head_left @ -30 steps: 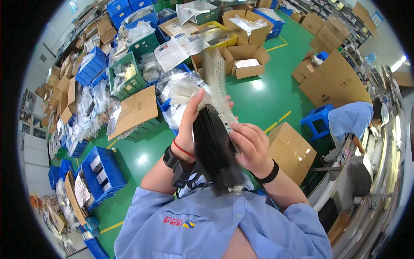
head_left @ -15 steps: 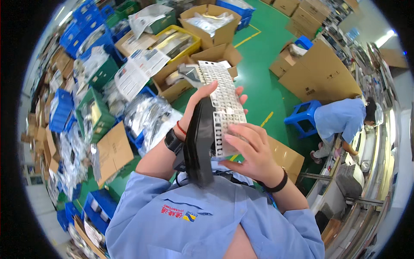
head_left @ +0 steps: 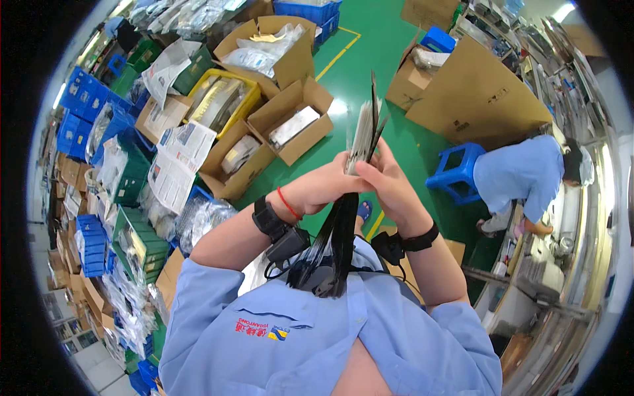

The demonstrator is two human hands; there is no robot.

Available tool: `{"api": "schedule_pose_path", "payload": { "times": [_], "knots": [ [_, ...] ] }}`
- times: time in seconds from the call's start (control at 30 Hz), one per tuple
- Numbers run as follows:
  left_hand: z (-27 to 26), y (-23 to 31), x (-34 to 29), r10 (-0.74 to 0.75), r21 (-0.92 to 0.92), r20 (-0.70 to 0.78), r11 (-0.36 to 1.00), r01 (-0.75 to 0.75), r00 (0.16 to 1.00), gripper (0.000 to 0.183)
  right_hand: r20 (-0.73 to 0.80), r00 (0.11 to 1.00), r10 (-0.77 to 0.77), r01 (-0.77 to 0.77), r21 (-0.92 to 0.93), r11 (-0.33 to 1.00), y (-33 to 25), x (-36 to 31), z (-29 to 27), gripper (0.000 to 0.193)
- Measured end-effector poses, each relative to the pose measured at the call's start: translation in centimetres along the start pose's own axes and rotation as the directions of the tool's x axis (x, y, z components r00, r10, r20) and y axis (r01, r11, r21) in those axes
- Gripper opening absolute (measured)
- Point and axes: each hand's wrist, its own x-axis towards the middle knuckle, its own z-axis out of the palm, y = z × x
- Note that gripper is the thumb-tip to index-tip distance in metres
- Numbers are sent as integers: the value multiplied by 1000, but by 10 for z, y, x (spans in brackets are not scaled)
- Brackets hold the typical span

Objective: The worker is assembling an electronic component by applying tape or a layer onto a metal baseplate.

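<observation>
Upright in front of my chest is a stack of thin keyboard sheets (head_left: 362, 135), seen nearly edge-on. Pale edges show at its top, and loose black sheets (head_left: 338, 231) fan down toward my shirt. My left hand (head_left: 325, 183) is closed around the stack from the left, its fingers partly hidden. From the right, my right hand (head_left: 391, 179) grips the same stack, with its thumb across the near edge. Each wrist wears a black strap with a small dark box; a red cord circles the left one.
Open cardboard boxes (head_left: 316, 99) with parts stand ahead left, beside a yellow crate (head_left: 249, 99) and green and blue crates. To the right, a person in blue (head_left: 518, 175) bends at the shelving beside a blue stool (head_left: 456, 173). A large cardboard box (head_left: 475, 99) stands behind.
The stack has turned from showing its white perforated face to edge-on, and its sheets have spread. My right hand has moved up from the lower face to the side. The view has shifted.
</observation>
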Motion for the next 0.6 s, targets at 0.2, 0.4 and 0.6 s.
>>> {"api": "schedule_pose_path", "payload": {
  "times": [0.2, 0.4, 0.6],
  "knots": [
    [-24, 35, 125, 110, 95, -44, 990, -105, 993, 72, 51, 998, 42, -41, -26, 999, -61, 102, -78, 93],
    [-73, 73, 238, -18, -11, -165, 1000, 16, 986, 77, 164, 986, -13, 24, -67, 997, -103, 225, -143, 88],
    [-160, 119, 343, 120, -161, -221, 974, -158, 968, 55, 151, 981, 126, -78, -287, 955, -140, 375, -190, 105]
  ]
}}
